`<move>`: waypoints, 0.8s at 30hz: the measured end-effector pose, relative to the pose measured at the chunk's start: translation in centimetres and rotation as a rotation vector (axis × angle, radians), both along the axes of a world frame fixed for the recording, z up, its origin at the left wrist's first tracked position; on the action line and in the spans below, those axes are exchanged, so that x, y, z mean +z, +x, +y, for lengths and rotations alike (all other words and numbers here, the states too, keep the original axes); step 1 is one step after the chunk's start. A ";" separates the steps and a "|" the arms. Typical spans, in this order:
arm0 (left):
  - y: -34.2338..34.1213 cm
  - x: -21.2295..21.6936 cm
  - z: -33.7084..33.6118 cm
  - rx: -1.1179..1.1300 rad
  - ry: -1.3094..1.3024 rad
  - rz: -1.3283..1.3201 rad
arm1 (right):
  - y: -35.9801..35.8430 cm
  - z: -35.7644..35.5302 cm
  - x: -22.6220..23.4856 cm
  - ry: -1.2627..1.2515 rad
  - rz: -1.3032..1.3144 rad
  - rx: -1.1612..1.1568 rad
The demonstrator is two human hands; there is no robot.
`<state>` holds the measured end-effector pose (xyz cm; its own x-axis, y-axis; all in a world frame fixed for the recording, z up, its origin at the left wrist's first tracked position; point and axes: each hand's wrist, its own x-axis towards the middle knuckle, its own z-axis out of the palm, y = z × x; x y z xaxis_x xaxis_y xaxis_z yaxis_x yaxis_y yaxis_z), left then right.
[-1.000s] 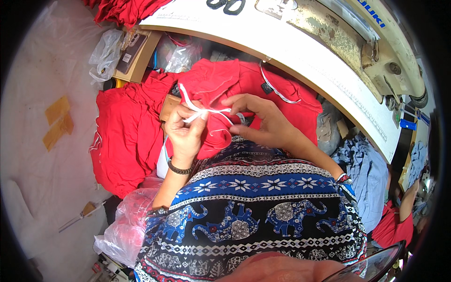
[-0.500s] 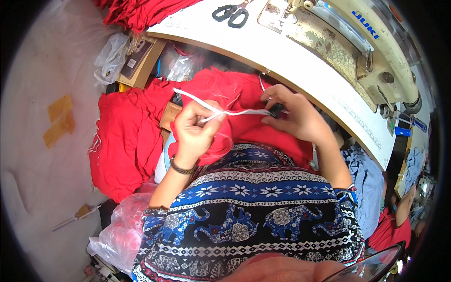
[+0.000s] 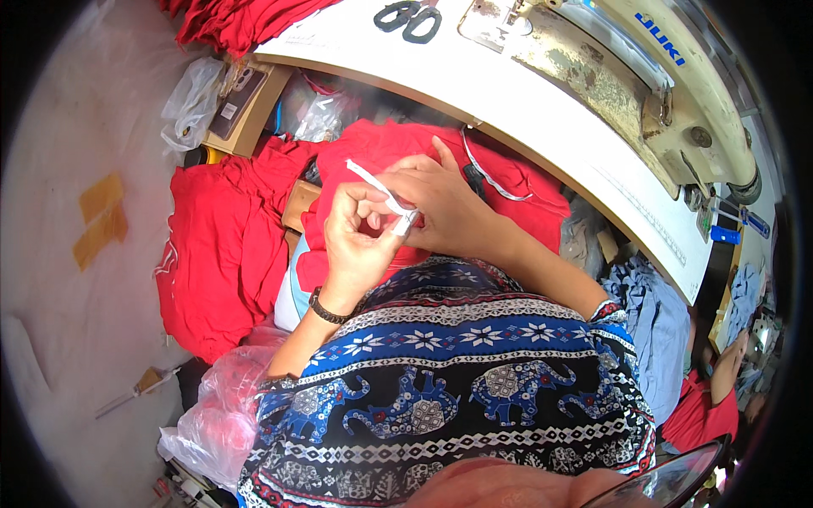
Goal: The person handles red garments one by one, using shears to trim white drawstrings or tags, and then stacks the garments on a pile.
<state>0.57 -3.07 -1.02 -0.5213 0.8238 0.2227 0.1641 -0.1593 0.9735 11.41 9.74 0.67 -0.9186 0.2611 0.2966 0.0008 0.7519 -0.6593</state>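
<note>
A narrow white cord (image 3: 366, 174) is pinched between the thumb and fingers of my left hand (image 3: 360, 233), one loose end pointing up and left. My right hand (image 3: 453, 203) meets it there, back of the hand upward, its fingertips closed on the cord by my left thumb and partly hidden. Behind my right wrist, a small black piece (image 3: 474, 176) shows beside another stretch of white cord (image 3: 506, 195) curving over red fabric (image 3: 542, 190). The fabric lies across my lap, beneath both hands.
A white sewing table (image 3: 559, 135) curves ahead, bearing black-handled scissors (image 3: 408, 21) and a sewing machine (image 3: 703, 110). Red garments (image 3: 224, 245) are heaped at left by a cardboard box (image 3: 264, 106). Blue cloth (image 3: 652, 322) hangs at right, near another person's arm (image 3: 730, 368).
My right hand has moved left to my left hand and away from the black piece. The stretched cord is now bunched between both hands' fingers.
</note>
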 end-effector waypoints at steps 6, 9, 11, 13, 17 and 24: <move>0.0 0.4 0.5 -0.041 0.079 -0.362 | 1.9 0.4 1.1 -0.149 0.012 -0.146; 0.2 0.2 0.9 -0.057 0.123 -0.365 | 2.4 0.7 0.4 -0.288 0.055 -0.119; 0.2 0.0 1.0 -0.044 0.127 -0.351 | 2.4 0.8 0.5 -0.302 0.057 -0.138; 0.2 -0.7 1.0 -0.024 0.112 -0.326 | 2.5 0.8 0.6 -0.376 0.026 -0.178; 0.4 -0.7 1.4 -0.068 0.068 -0.334 | 2.8 0.5 -0.8 -0.691 -0.008 -0.227; -0.5 -1.0 2.1 -0.192 -0.013 -0.428 | 3.3 0.7 -3.3 -1.066 0.029 -0.157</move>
<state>0.06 -0.96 -2.06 -0.4018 0.9157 0.0096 -0.2841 -0.1346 0.9493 14.74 10.48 -2.65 -0.8488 0.5120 -0.1320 0.0208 -0.2172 -0.9759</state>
